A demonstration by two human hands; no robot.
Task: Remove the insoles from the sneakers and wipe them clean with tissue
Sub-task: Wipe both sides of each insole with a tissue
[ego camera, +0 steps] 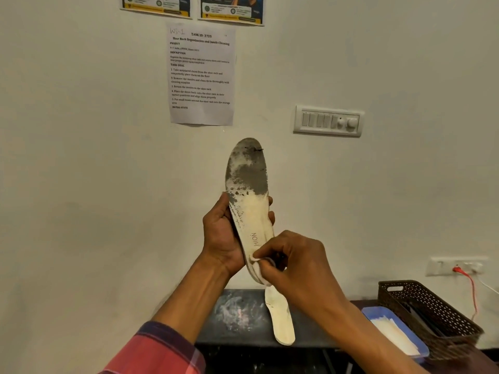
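Pale wall [81, 157] ahead. Taped sheet [201, 74] reads "TASK ID: 2723", "Shoe Rack Organization and Insole Cleaning", with "TASK GOAL" and numbered steps below; "WS-1" handwritten at its corner. Two posters [193, 6] above, text too small to read. Switch panel [328, 121] to the right; socket [456, 265] lower right with a red cable [471, 290].

Left hand [220, 236] grips an insole [248, 195] upright, toe up, forepart worn grey, heel cream; print reads "HION", partly covered. Right hand [294, 263] pinches a tissue [260, 265] against the insole's heel end. Second insole [280, 319] lies on a dark, scuffed shelf [235, 314] below, its upper end hidden behind the right hand. Blue tray [378, 314] of tissues and brown basket [432, 309] at right.
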